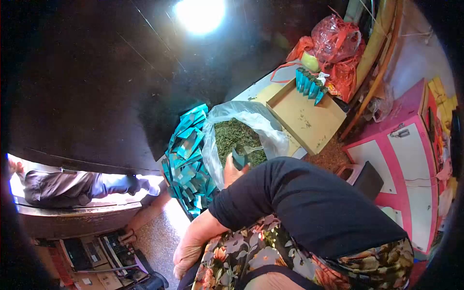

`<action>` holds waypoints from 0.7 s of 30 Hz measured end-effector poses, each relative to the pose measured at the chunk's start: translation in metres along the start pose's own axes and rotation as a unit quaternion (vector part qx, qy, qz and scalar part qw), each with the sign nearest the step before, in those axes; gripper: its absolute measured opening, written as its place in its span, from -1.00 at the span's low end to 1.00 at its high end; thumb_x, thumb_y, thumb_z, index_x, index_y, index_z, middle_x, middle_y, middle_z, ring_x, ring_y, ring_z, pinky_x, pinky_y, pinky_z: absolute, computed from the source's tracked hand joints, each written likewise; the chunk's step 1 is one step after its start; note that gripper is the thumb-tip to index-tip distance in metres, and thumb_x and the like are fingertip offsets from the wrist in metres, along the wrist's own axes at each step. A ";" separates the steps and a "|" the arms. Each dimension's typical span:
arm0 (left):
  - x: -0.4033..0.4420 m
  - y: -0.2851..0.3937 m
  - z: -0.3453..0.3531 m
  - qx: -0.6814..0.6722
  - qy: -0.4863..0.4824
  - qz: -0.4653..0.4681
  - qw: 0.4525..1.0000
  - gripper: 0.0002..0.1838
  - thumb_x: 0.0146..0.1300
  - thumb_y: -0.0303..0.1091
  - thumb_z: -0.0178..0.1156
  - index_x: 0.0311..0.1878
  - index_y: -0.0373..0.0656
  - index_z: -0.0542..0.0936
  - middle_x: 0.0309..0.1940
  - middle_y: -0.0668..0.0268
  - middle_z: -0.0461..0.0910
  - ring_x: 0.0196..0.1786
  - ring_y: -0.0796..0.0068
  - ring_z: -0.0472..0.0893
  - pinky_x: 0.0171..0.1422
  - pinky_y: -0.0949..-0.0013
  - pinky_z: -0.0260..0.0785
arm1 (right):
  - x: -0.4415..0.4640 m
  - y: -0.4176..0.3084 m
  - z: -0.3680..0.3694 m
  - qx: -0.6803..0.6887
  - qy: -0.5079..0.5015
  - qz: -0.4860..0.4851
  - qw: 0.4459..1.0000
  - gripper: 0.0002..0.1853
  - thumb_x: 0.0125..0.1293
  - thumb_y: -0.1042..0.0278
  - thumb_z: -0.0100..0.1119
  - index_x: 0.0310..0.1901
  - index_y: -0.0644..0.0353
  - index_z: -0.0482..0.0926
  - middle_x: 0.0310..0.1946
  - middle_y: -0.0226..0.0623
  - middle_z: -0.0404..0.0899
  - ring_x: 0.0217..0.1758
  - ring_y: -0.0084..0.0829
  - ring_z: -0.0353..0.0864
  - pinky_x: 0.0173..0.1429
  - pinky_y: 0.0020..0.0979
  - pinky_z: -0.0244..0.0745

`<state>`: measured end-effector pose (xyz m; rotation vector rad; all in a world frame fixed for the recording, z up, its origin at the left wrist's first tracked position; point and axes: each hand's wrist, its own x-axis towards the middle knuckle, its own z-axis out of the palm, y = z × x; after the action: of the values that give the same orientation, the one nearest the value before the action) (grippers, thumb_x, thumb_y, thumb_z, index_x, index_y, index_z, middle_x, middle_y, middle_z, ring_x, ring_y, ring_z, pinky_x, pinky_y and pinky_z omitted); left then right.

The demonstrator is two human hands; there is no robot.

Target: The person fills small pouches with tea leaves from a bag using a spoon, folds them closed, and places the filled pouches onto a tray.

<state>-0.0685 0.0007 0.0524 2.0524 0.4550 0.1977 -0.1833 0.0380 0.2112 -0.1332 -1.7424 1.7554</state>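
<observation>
My left hand (235, 171) is closed around a small teal packet (239, 156), held over dried green leaves (226, 134) in a clear plastic bag (216, 114). Dark fabric (309, 198) crosses in front and hides the wrist. Bare skin shows beyond its lower left edge, but no fingers can be made out there. My right hand does not show. Beside the bag on the left lies a heap of teal packets (188, 145). Right of the bag, a shallow cardboard tray (309, 121) holds several upright teal packets (309, 84) and scattered leaf bits.
Red plastic bags (338, 43) lie behind the tray. A pink and white cabinet (401, 145) stands at right. At left, another person's legs (72, 186) show beyond the dark surface (87, 96). Cardboard boxes (84, 256) sit at lower left, with someone's bare limb near them.
</observation>
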 end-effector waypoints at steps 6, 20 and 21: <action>0.008 -0.014 0.000 0.033 0.040 0.020 0.998 -0.31 -0.11 -0.44 0.41 0.15 -0.19 0.33 -0.14 0.07 0.56 -0.08 0.09 0.57 0.01 0.24 0.40 | -0.021 0.017 -0.019 -0.113 0.017 0.171 0.979 -0.62 0.32 0.03 -0.06 -0.23 0.18 0.60 -0.42 -0.49 0.56 -0.34 -0.54 0.48 -0.12 -0.34 0.38; -0.010 -0.012 0.010 0.022 -0.007 0.012 1.000 -0.17 -0.14 -0.08 0.45 0.19 -0.25 0.32 0.04 -0.09 0.43 0.13 -0.03 0.45 0.17 0.14 0.30 | 0.008 -0.099 0.044 -0.020 -0.055 -0.093 0.994 -0.54 0.41 0.06 -0.18 -0.22 0.38 0.51 -0.40 -0.16 0.56 -0.32 -0.41 0.43 -0.13 -0.30 0.37; -0.001 -0.043 0.025 0.018 -0.008 0.072 0.997 -0.14 -0.15 -0.08 0.44 0.20 -0.27 0.30 0.09 -0.09 0.40 0.16 -0.04 0.43 0.21 0.13 0.28 | 0.007 -0.110 0.052 0.024 -0.041 -0.131 0.990 -0.53 0.39 0.04 -0.17 -0.16 0.36 0.55 -0.34 -0.17 0.60 -0.29 -0.45 0.45 -0.11 -0.30 0.39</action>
<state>-0.0718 -0.0005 0.0031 2.1218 0.3030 0.2614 -0.1746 -0.0141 0.3207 0.1829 -1.6876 1.6280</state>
